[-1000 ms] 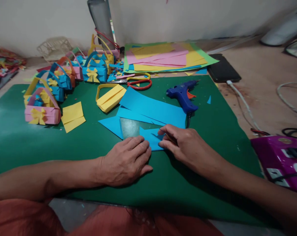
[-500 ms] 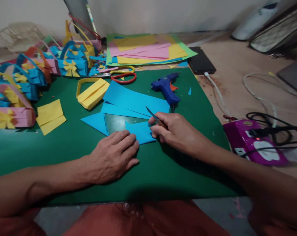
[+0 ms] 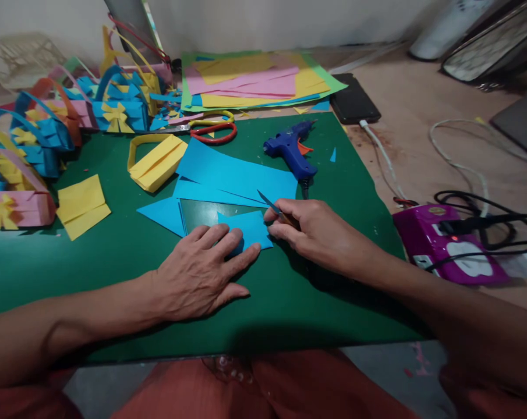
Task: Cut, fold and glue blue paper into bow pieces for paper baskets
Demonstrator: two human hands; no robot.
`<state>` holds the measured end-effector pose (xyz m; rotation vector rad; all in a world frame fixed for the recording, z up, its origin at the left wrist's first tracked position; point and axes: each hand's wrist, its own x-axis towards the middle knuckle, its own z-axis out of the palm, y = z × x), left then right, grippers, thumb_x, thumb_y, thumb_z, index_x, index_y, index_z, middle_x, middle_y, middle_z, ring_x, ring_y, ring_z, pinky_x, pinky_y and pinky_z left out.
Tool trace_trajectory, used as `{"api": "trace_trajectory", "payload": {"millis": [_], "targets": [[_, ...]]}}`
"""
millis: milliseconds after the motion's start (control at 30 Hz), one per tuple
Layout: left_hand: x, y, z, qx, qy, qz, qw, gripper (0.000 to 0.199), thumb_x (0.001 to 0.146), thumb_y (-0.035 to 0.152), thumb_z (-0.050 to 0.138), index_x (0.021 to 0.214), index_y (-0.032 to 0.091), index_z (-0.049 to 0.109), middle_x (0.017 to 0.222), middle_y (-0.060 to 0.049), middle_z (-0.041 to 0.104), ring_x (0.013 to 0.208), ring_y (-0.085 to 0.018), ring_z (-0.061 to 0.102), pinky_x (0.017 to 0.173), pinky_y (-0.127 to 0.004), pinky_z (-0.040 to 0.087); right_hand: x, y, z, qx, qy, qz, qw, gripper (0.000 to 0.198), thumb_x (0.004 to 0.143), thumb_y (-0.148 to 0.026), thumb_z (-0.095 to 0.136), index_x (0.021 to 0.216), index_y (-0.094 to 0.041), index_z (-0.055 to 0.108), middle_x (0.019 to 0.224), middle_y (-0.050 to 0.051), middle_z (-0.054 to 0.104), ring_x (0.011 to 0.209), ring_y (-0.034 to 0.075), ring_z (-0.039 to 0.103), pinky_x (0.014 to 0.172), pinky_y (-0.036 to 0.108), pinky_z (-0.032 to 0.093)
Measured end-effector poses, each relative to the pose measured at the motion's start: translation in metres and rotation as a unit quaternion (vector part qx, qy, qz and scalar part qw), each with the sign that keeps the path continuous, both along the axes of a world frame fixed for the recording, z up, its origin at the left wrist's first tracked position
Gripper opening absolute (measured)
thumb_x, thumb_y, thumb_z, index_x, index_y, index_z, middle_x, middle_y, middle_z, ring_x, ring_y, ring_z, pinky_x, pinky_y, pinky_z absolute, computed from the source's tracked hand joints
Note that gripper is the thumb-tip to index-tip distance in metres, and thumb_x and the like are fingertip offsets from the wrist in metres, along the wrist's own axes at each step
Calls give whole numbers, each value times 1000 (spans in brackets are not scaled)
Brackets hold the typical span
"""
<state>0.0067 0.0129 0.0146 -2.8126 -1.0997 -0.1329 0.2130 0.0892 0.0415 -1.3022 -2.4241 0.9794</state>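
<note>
My left hand [image 3: 206,267] lies flat with its fingers spread, pressing a folded piece of blue paper [image 3: 252,224] onto the green board [image 3: 127,314]. In my right hand [image 3: 315,230] is a small knife [image 3: 269,202], its thin dark blade pointing up and left. The right fingertips are at the right edge of the blue piece. Just beyond lie larger blue paper sheets [image 3: 241,174], and a blue paper triangle [image 3: 165,215] is left of the piece. A yellow paper basket [image 3: 161,163] with a handle rests behind, near a folded yellow paper [image 3: 83,205].
A blue glue gun [image 3: 292,151] lies behind my right hand. Scissors [image 3: 213,129] sit by stacked coloured paper [image 3: 254,78]. Finished paper baskets [image 3: 121,113] crowd the left. At right are a phone [image 3: 354,99] and a purple power box [image 3: 446,244] with cables.
My left hand's index finger has stretched out to the right over the blue piece. My right hand keeps the knife in nearly the same place. The view has shifted slightly.
</note>
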Motion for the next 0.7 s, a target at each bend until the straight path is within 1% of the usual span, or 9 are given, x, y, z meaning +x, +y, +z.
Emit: {"api": "trace_trajectory", "payload": {"millis": [167,333,400,467,567,633,700], "targets": [[2,0,0,8,6,8,1000,62,87,62,37,130,18,44,116,-15,52,96,-30,49,74,-42,43,3,-1,2,2,-22,23,1000,4,78,-21,56,76,-18,58,57,-5,50,52,9,44,54,22,30],[3,1,-1,12,-6,7,1000,61,87,60,37,129,17,45,113,-16,54,97,-31,51,75,-43,45,-2,-6,3,26,-81,28,996,11,77,-27,63,72,-19,57,54,-5,49,50,10,40,51,23,26],[1,2,-4,14,-48,5,999,57,90,55,37,127,12,46,111,-16,57,97,-30,52,78,-43,47,-5,-7,3,41,-110,28,993,10,78,-25,63,73,-19,57,55,-4,51,50,10,41,51,24,26],[-3,2,-6,23,-114,1,993,48,92,45,39,121,8,47,108,-16,60,98,-27,54,82,-43,48,-6,-8,4,48,-122,31,991,9,79,-24,62,73,-19,57,57,-3,53,51,11,42,51,24,26],[-12,2,-6,32,-211,0,977,30,91,31,46,109,8,52,100,-14,65,97,-23,59,87,-39,50,-6,-8,4,49,-130,31,990,8,79,-25,62,75,-19,58,61,-2,56,53,11,44,52,24,28],[-17,1,-1,53,-241,-2,969,18,88,26,51,96,11,56,93,-12,68,90,-21,62,80,-36,52,-6,-7,3,49,-136,28,989,8,79,-25,62,76,-19,59,62,-1,57,54,11,45,53,24,28],[-20,-2,7,86,-226,-27,970,12,86,25,54,81,15,58,83,-8,70,74,-18,63,66,-33,52,-6,-6,1,51,-139,28,989,8,78,-25,63,77,-19,59,63,-1,57,54,12,45,53,25,28]]}}
